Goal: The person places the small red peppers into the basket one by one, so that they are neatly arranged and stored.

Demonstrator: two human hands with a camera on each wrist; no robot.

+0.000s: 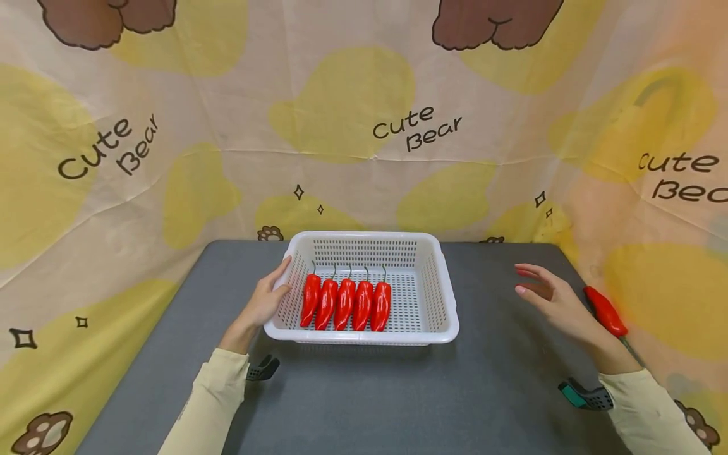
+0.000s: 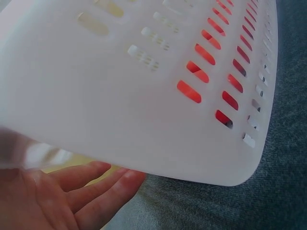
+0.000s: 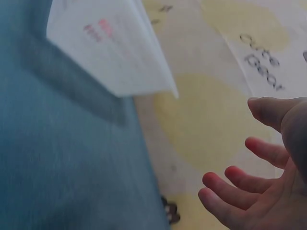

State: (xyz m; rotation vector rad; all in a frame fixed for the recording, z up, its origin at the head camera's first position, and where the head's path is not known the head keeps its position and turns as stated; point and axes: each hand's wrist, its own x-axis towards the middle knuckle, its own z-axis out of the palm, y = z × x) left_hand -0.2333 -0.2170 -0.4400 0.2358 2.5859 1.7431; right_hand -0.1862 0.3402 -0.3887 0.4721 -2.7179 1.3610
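A white plastic basket (image 1: 361, 338) with slotted walls stands on the dark table. Inside, several red peppers (image 1: 345, 303) lie in a row, green stems toward the far wall; their red shows through the slots in the left wrist view. My left hand (image 1: 267, 300) holds the basket's left rim by fingers and thumb; the left wrist view shows its fingers (image 2: 103, 194) against the white wall. My right hand (image 1: 554, 300) hovers over the table's right side, fingers apart and holding nothing. Another red pepper (image 1: 605, 313) lies by the right table edge, its stem partly behind my right forearm.
The grey table (image 1: 364, 404) reaches under both forearms. A printed cloth (image 1: 341, 126) with yellow patches hangs behind and along both sides. Each wrist carries a dark band, the right band (image 1: 586, 395) with a green face.
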